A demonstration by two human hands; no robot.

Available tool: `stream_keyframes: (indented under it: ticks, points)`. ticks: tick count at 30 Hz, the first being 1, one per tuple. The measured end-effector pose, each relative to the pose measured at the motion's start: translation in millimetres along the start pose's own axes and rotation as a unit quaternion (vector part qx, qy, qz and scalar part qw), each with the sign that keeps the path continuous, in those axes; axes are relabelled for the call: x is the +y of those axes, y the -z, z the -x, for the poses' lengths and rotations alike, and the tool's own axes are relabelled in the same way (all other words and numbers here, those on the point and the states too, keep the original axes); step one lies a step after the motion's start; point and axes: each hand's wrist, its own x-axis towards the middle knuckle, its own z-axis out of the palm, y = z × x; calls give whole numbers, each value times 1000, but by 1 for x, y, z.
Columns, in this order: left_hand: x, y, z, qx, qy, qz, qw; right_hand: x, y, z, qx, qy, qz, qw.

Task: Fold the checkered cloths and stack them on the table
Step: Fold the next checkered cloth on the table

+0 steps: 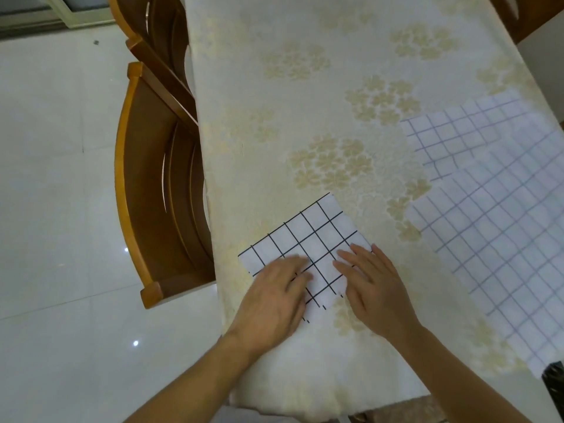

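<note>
A small folded white cloth with a black grid point(308, 239) lies flat near the table's front left part. My left hand point(274, 297) presses on its lower left area with straight fingers. My right hand point(372, 288) lies flat on its right edge, fingers extended. At the right, a larger unfolded white cloth with a faint blue-grey grid point(500, 227) is spread out, and another such cloth point(457, 135) lies partly under it further back.
The table point(274, 102) wears a cream cloth with pale flower prints. Two wooden chairs point(158, 184) stand along its left side on a white tiled floor. A dark object point(554, 383) shows at the lower right edge.
</note>
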Motion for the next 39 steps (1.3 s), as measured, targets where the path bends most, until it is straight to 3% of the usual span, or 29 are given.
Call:
stream_keyframes:
  ticks: [3,5,8,11,28,34,39]
  points:
    - [-24,4,-25,-14,80,-102,991,-6,-8,-44,18,-37,-7,999]
    - [-36,1,-34,-50,98,-150,983,-10,-18,-76,-29,-57,12,998]
    - [-46,-12,-37,-92,107,-157,977,-9,-37,-100,-115,-63,61,989]
    - [-46,-23,-33,-108,127,-150,975,-1,-48,-99,-146,-64,87,983]
    - [-32,-25,-16,-135,84,-143,977,-12,-47,-72,-155,-140,106,972]
    - [-11,-27,7,-160,57,-150,974,-18,-35,-57,-112,-200,82,970]
    - [-6,-34,15,-165,71,-154,972,-15,-40,-44,-133,-214,109,962]
